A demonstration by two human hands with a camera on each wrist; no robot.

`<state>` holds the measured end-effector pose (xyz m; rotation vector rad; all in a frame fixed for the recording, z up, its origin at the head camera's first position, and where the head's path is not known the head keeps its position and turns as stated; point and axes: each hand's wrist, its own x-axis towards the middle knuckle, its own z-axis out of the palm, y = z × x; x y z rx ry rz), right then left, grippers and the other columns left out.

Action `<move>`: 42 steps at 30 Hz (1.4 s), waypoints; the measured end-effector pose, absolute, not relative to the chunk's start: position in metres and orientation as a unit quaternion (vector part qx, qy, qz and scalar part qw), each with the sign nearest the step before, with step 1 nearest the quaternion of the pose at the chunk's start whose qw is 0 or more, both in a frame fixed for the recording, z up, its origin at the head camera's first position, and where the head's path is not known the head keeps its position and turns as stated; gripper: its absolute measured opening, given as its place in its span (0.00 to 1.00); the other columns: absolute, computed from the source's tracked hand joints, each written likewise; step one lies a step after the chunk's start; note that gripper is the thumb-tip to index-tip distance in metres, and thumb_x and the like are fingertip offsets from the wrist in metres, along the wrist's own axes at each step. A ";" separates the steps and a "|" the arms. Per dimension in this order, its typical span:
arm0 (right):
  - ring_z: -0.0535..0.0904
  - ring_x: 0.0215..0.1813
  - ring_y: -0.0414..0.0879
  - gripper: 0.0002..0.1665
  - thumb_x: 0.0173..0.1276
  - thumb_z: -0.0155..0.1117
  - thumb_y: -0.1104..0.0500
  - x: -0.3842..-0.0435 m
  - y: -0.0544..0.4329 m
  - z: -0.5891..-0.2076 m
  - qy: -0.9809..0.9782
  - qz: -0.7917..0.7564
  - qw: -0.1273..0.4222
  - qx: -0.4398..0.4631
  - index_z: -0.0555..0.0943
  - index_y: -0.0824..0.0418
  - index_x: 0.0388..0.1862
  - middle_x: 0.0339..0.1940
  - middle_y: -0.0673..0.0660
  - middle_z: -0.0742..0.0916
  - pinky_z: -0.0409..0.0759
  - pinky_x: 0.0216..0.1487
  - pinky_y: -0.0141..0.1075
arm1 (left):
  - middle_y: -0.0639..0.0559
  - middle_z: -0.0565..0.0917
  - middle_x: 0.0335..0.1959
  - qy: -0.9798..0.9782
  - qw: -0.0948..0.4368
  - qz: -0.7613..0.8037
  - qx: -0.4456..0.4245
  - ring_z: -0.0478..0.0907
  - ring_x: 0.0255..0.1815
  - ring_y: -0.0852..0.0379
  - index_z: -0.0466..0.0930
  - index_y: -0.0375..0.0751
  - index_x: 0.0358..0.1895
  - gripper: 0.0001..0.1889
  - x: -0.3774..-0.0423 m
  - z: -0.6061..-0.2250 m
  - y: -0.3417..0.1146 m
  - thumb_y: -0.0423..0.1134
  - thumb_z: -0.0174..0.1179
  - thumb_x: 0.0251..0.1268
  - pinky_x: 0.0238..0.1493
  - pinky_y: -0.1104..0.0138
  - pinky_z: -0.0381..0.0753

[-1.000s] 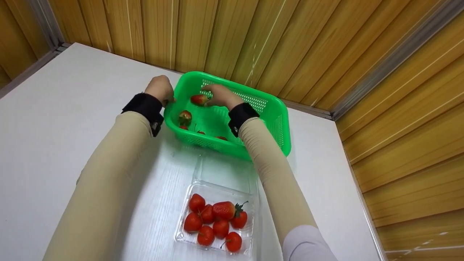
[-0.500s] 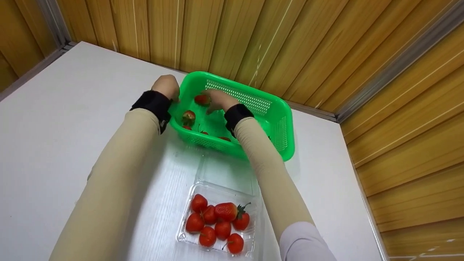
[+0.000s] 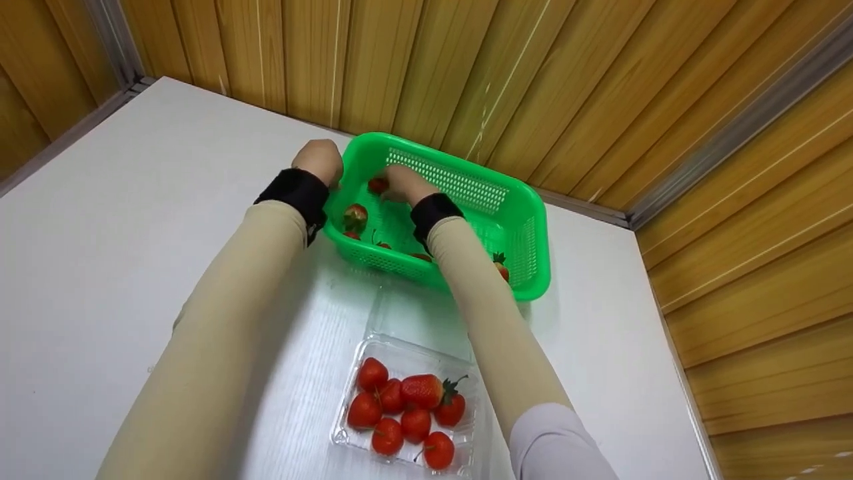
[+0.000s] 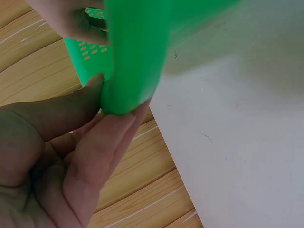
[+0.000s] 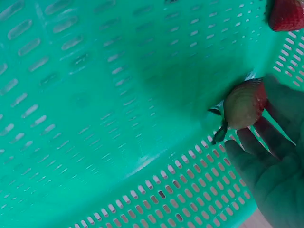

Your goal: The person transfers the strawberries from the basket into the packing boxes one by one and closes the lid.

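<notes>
My left hand pinches the left end rim of a green plastic basket. In the left wrist view, the thumb lies on one side of the rim and the other fingers on the opposite side. Inside the basket, my right hand reaches to a strawberry near the left end. Its fingertips touch the berry's red end, while the green leaves point away from the palm. From the head, the hand partly covers that strawberry. Another strawberry lies closer to me, stem end showing.
Several more red fruits lie along the basket's near wall, including a leafy strawberry at the right. In front of the basket, an open clear plastic box holds several red fruits on the white table. Wood-patterned panels stand behind and to the right.
My right hand has moved in over the strawberry at the left end, its fingers closer around it. The left hand keeps its grip on the rim. The whole view has shifted slightly.
</notes>
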<state>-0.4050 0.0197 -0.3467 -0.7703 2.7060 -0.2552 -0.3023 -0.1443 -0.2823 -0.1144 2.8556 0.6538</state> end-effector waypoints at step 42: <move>0.76 0.56 0.56 0.28 0.68 0.70 0.66 -0.336 0.124 -0.264 0.922 -0.173 0.052 -0.341 0.80 0.62 0.67 0.62 0.65 0.83 0.77 0.58 0.46 | 0.34 0.85 0.37 0.962 -0.024 0.271 0.027 0.83 0.40 0.42 0.83 0.23 0.42 0.17 -0.290 -0.318 -0.168 0.39 0.59 0.74 0.44 0.53 0.85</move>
